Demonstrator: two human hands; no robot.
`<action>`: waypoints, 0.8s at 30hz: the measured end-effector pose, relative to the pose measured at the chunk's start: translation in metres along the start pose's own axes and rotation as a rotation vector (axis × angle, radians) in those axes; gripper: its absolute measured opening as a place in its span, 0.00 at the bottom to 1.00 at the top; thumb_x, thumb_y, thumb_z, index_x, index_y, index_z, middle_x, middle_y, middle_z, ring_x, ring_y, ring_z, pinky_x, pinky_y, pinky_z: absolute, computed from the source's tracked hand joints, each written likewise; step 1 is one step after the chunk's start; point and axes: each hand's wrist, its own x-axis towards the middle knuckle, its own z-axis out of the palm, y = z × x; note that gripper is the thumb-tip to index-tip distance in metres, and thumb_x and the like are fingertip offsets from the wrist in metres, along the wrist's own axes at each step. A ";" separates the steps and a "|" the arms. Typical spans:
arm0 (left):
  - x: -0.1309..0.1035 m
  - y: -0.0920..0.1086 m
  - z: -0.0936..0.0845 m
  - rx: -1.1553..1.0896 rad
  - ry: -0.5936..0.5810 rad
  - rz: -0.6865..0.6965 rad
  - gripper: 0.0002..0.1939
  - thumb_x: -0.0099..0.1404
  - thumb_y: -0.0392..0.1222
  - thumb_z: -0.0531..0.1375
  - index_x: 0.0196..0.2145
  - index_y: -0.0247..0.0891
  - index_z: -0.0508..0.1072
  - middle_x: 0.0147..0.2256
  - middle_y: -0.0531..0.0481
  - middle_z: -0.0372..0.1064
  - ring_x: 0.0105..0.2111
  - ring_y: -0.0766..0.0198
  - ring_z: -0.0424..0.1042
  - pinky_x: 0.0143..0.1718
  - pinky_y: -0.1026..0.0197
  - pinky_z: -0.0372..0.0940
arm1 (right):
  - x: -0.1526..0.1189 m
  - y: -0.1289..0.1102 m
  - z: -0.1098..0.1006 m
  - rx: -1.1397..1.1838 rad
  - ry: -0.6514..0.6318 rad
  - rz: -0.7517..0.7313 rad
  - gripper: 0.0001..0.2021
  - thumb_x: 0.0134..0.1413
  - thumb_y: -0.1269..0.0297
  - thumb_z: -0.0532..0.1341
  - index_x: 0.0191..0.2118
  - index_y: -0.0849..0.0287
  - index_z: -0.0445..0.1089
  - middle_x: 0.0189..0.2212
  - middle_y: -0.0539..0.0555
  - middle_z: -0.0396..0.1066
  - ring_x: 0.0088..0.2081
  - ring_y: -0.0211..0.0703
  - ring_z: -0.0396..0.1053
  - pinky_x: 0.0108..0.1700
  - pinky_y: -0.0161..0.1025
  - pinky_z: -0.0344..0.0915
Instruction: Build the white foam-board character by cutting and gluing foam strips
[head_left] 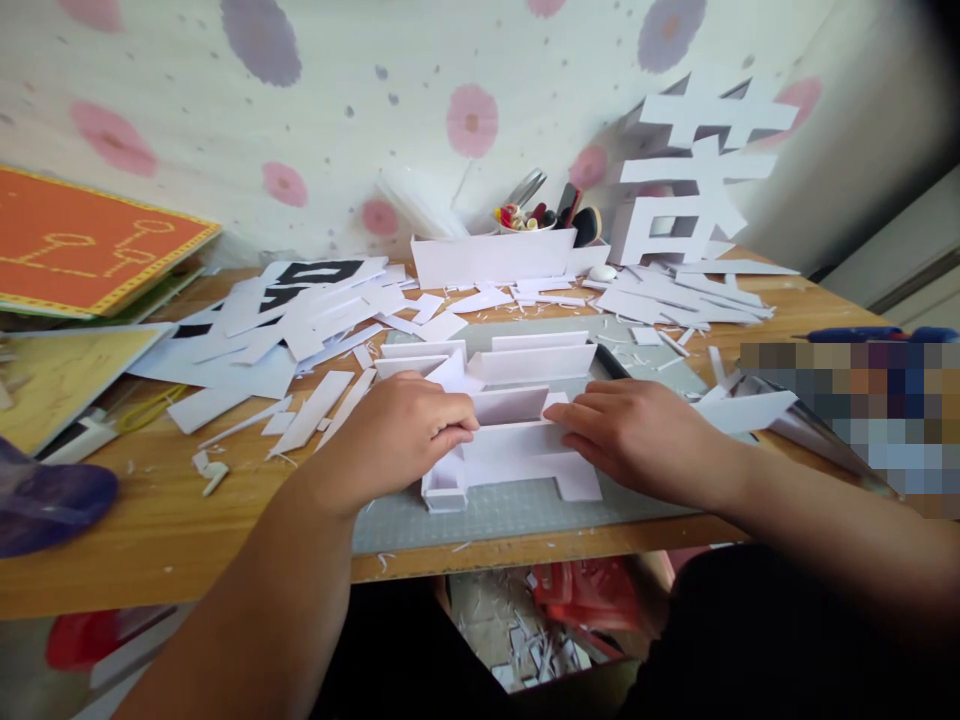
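Note:
A white foam-board character with raised side walls (525,452) lies on the grey-green cutting mat (637,500) in front of me. My left hand (405,430) is closed at its left side, thumb and fingers pinching the end of an upright white wall strip. From the right, my right hand (630,430) has its fingers curled and pressed together on the right end of the same part, where a small white piece shows at the fingertips. Further back on the piece, more strips (536,363) stand upright. A dark, slim tool (611,362) lies just behind my right hand.
Cut white strips (300,310) and scraps (675,295) cover the table's back and left. A finished white character (686,180) stands at the back right, near a white box (491,258) and a pot of tools. Orange board (97,240) leans at left; a blue-handled tool (862,334) lies right.

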 end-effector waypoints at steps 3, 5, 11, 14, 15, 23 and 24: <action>0.001 0.001 0.001 0.008 -0.026 -0.007 0.06 0.66 0.37 0.61 0.31 0.43 0.76 0.29 0.60 0.75 0.32 0.65 0.70 0.41 0.59 0.57 | 0.001 0.000 0.000 0.032 -0.049 0.012 0.06 0.62 0.69 0.58 0.41 0.59 0.73 0.27 0.52 0.74 0.30 0.44 0.70 0.32 0.39 0.55; 0.002 0.001 0.001 0.006 -0.029 0.001 0.06 0.66 0.38 0.61 0.31 0.43 0.77 0.29 0.59 0.75 0.32 0.65 0.70 0.40 0.60 0.57 | 0.001 -0.001 0.000 0.049 -0.068 0.018 0.06 0.62 0.69 0.58 0.38 0.59 0.73 0.27 0.51 0.73 0.29 0.43 0.70 0.32 0.39 0.54; 0.003 0.000 0.002 -0.045 0.004 0.078 0.07 0.66 0.38 0.61 0.30 0.40 0.75 0.29 0.58 0.75 0.31 0.66 0.70 0.38 0.62 0.58 | 0.001 0.000 0.002 0.071 -0.078 0.015 0.05 0.61 0.69 0.59 0.34 0.59 0.71 0.26 0.52 0.73 0.28 0.42 0.69 0.31 0.38 0.52; 0.003 0.000 0.006 -0.086 0.020 0.118 0.08 0.68 0.40 0.60 0.31 0.40 0.75 0.30 0.57 0.76 0.32 0.67 0.72 0.37 0.63 0.60 | 0.003 0.000 0.001 0.100 -0.102 0.011 0.05 0.61 0.69 0.59 0.35 0.60 0.72 0.27 0.53 0.74 0.29 0.42 0.69 0.31 0.38 0.53; 0.003 0.000 0.007 -0.087 0.027 0.126 0.07 0.68 0.40 0.60 0.32 0.40 0.76 0.31 0.56 0.76 0.32 0.67 0.72 0.37 0.63 0.60 | 0.003 0.000 0.000 0.109 -0.115 0.016 0.05 0.61 0.69 0.58 0.35 0.60 0.72 0.28 0.53 0.74 0.29 0.42 0.70 0.31 0.38 0.54; 0.006 -0.002 0.012 -0.087 0.046 0.262 0.14 0.72 0.38 0.53 0.46 0.47 0.78 0.34 0.55 0.77 0.33 0.68 0.74 0.37 0.65 0.63 | 0.003 0.015 -0.004 0.299 -0.030 0.017 0.09 0.62 0.65 0.59 0.44 0.61 0.74 0.36 0.56 0.78 0.35 0.44 0.73 0.37 0.37 0.63; 0.007 -0.003 0.012 -0.094 0.042 0.266 0.15 0.72 0.38 0.53 0.46 0.47 0.78 0.32 0.55 0.77 0.32 0.68 0.73 0.36 0.65 0.63 | 0.001 0.024 -0.005 0.336 0.047 0.054 0.11 0.63 0.63 0.58 0.47 0.61 0.74 0.38 0.57 0.78 0.37 0.43 0.74 0.39 0.37 0.64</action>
